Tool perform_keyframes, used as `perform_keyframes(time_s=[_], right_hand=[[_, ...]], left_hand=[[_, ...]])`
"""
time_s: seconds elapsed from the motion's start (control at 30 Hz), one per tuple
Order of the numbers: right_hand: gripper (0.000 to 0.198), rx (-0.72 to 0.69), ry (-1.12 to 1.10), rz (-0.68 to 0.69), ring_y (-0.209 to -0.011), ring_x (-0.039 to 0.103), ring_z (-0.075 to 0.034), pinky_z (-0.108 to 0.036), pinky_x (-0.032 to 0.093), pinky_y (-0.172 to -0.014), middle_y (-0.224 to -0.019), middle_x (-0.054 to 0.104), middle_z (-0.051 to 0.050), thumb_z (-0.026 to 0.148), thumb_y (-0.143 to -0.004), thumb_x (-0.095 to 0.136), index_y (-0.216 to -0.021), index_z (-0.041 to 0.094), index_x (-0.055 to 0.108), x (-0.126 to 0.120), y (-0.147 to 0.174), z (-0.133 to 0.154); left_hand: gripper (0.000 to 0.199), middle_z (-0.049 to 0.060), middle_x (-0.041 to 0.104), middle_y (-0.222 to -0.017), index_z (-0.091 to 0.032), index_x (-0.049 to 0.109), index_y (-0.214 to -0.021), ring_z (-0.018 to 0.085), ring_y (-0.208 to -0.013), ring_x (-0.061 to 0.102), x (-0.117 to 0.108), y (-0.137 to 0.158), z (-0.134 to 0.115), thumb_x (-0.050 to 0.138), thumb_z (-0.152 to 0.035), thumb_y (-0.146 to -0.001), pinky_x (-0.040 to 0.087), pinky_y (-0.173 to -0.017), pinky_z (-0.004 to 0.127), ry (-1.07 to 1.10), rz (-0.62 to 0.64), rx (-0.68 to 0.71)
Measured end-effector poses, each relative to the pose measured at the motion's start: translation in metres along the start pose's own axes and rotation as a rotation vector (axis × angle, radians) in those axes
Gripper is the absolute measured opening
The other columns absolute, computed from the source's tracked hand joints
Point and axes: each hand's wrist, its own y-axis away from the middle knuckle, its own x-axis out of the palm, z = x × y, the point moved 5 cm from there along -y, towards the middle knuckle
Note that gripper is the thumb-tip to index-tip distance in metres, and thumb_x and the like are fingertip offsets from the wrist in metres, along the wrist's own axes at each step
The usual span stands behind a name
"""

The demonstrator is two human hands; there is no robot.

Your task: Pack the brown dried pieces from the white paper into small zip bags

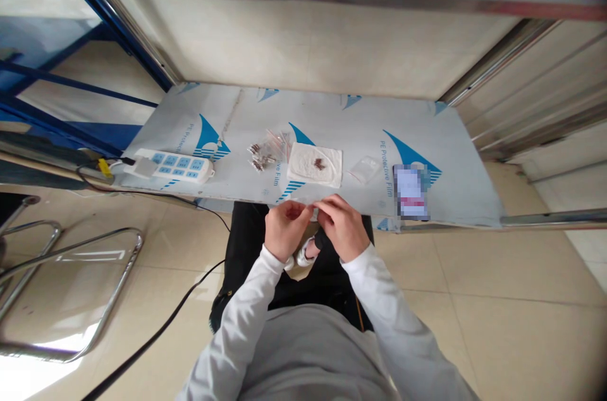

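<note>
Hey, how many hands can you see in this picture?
2. The left hand and the right hand are side by side at the near edge of the table, fingertips close together. Some fingers are partly hidden.

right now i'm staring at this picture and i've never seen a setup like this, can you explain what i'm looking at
There is no machine here, just a person's two bare hands. The single picture comes from a camera worn on the head, looking forward and down. The left hand and right hand meet at the near edge of the table, with their fingers close together; what they hold, if anything, is too small to make out. On the table, from left to right, lie a white power strip, a cluster of small metal pieces, a white cloth with small dark pieces on it, a clear plastic bag and a phone with a blurred-out screen.
</note>
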Motion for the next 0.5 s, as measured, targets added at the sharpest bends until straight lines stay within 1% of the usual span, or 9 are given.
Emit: perform_keyframes(time_s=[0.1, 0.13, 0.2, 0.27, 0.3, 0.37, 0.4, 0.5], right_hand=[[0.026, 0.008, -0.076, 0.061, -0.079, 0.067, -0.018, -0.028, 0.053, -0.074, -0.101, 0.071, -0.008, 0.012, -0.081, 0.061, -0.104, 0.019, 0.070, 0.006, -0.008, -0.011], [0.025, 0.032, -0.104, 0.062, -0.075, 0.067, -0.017, -0.029, 0.053, -0.072, -0.100, 0.072, -0.008, 0.014, -0.079, 0.064, -0.103, 0.018, 0.071, 0.007, -0.012, -0.017], [0.025, 0.129, -0.187, 0.034, -0.066, 0.066, -0.016, -0.028, 0.053, -0.067, -0.094, 0.074, -0.007, 0.020, -0.075, 0.071, -0.100, 0.017, 0.072, 0.010, -0.021, -0.034], [0.029, 0.262, -0.328, -0.015, -0.063, 0.066, -0.015, -0.026, 0.053, -0.063, -0.090, 0.075, -0.006, 0.028, -0.070, 0.076, -0.097, 0.017, 0.073, 0.012, -0.031, -0.053], [0.032, 0.322, -0.413, -0.026, -0.064, 0.066, -0.015, -0.026, 0.053, -0.062, -0.091, 0.076, -0.007, 0.031, -0.068, 0.077, -0.096, 0.017, 0.073, 0.014, -0.036, -0.062], [0.036, 0.404, -0.559, -0.026, -0.067, 0.067, -0.015, -0.025, 0.053, -0.063, -0.097, 0.075, -0.007, 0.035, -0.066, 0.078, -0.096, 0.017, 0.073, 0.019, -0.046, -0.078], [0.037, 0.427, -0.612, -0.021, -0.068, 0.067, -0.014, -0.025, 0.054, -0.065, -0.101, 0.075, -0.008, 0.035, -0.065, 0.078, -0.096, 0.017, 0.073, 0.021, -0.051, -0.084], [0.034, 0.483, -0.695, 0.001, -0.069, 0.067, -0.013, -0.024, 0.054, -0.067, -0.104, 0.074, -0.007, 0.032, -0.064, 0.078, -0.095, 0.017, 0.073, 0.030, -0.063, -0.101]], left_hand=[[0.018, 0.003, 0.068, -0.058, -0.018, 0.069, -0.063, 0.016, -0.055, 0.063, 0.003, -0.002, 0.005, 0.073, -0.035, -0.066, 0.046, -0.054, 0.024, 0.144, 0.020, 0.006], [0.018, 0.003, 0.068, -0.058, -0.018, 0.069, -0.063, 0.016, -0.055, 0.063, 0.004, -0.004, 0.008, 0.075, -0.035, -0.065, 0.046, -0.053, 0.024, 0.182, 0.018, 0.018], [0.021, 0.002, 0.069, -0.064, -0.018, 0.069, -0.067, 0.013, -0.055, 0.061, 0.002, -0.013, 0.017, 0.077, -0.038, -0.065, 0.045, -0.054, 0.022, 0.241, -0.034, 0.038], [0.028, 0.003, 0.071, -0.076, -0.018, 0.069, -0.077, 0.010, -0.054, 0.059, 0.001, -0.028, 0.029, 0.077, -0.042, -0.065, 0.044, -0.052, 0.020, 0.297, -0.115, 0.012], [0.034, 0.003, 0.071, -0.082, -0.018, 0.068, -0.082, 0.008, -0.051, 0.057, 0.001, -0.038, 0.037, 0.077, -0.045, -0.065, 0.042, -0.049, 0.019, 0.340, -0.141, -0.037], [0.044, 0.006, 0.071, -0.083, -0.015, 0.067, -0.086, 0.007, -0.046, 0.056, 0.007, -0.060, 0.047, 0.073, -0.054, -0.067, 0.040, -0.043, 0.019, 0.378, -0.109, -0.096], [0.047, 0.008, 0.071, -0.082, -0.014, 0.067, -0.085, 0.008, -0.046, 0.057, 0.010, -0.071, 0.050, 0.070, -0.058, -0.068, 0.041, -0.043, 0.020, 0.390, -0.082, -0.109], [0.050, 0.007, 0.070, -0.076, -0.012, 0.067, -0.084, 0.009, -0.050, 0.060, 0.015, -0.099, 0.050, 0.065, -0.060, -0.071, 0.046, -0.048, 0.020, 0.388, -0.065, -0.082]])
